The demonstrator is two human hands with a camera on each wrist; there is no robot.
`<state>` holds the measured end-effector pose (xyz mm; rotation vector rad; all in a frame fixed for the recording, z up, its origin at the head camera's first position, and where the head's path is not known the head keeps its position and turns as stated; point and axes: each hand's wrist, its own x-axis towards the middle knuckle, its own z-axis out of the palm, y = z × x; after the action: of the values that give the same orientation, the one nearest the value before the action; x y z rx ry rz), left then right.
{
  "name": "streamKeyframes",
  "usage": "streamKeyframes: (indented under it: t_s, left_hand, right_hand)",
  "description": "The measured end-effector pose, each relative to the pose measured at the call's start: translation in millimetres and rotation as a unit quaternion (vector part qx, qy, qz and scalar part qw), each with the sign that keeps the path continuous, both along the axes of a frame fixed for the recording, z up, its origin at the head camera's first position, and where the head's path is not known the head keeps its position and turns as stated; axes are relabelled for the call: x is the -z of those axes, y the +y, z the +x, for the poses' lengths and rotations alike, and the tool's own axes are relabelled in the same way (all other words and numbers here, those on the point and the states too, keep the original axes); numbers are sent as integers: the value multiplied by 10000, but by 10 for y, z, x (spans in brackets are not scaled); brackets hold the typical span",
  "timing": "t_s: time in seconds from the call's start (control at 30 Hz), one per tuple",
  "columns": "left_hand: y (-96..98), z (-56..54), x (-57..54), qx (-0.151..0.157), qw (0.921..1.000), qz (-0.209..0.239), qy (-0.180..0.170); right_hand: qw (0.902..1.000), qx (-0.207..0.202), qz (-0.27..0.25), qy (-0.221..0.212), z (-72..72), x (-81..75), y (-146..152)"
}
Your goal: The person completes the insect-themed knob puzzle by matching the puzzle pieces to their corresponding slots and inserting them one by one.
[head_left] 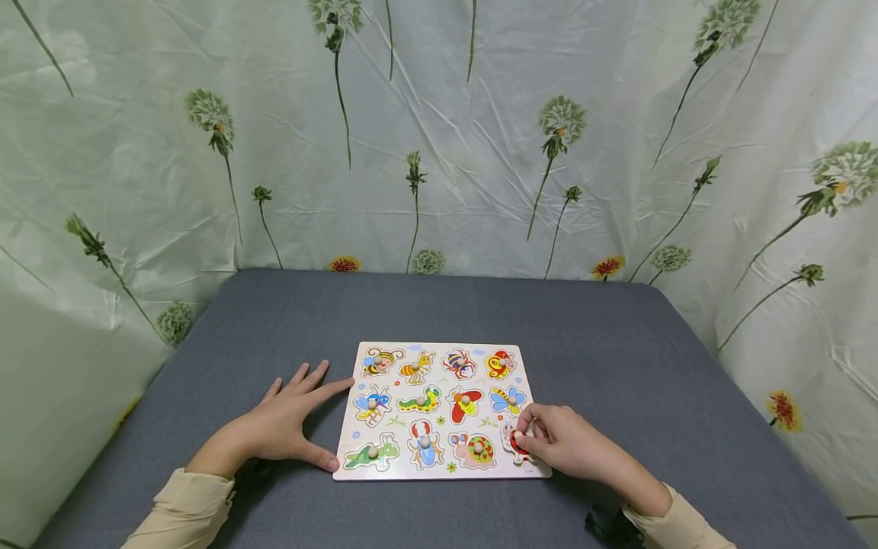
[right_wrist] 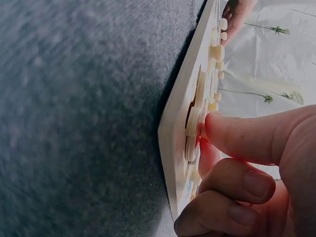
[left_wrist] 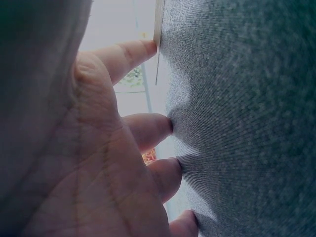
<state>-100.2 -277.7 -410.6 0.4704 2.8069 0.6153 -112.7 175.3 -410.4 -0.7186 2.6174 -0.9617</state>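
A wooden peg puzzle board (head_left: 442, 473) printed with insects lies on the table in the head view. My right hand (head_left: 565, 442) pinches the knob of a red ladybug puzzle piece (head_left: 514, 448) at the board's near right corner. In the right wrist view that piece (right_wrist: 191, 128) stands slightly proud of the board's surface, with thumb and index finger at its knob. My left hand (head_left: 284, 419) is spread flat-fingered at the left side, index fingertip and thumb against the board's edge. Its other fingertips rest on the cloth in the left wrist view.
Several knobbed pieces fill the board's other places, among them a caterpillar (head_left: 420, 402), a snail (head_left: 473, 451) and a green grasshopper (head_left: 370, 454). Dark grey cloth covers the table (head_left: 439, 305). A pale flower-printed curtain (head_left: 480, 191) hangs behind it.
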Motion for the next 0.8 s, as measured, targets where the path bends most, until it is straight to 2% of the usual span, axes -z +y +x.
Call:
streamKeyframes:
  t_s: [0.33,0.8]
  left_hand:
    - [5,0,-6,-1,10000,5,-26]
    - [-13,-14,3,-8,10000,-5,-51]
  right_hand:
    - [10000,-34,70,16,29,-16,4]
    - [9996,13,215,-189,22,-16,-2]
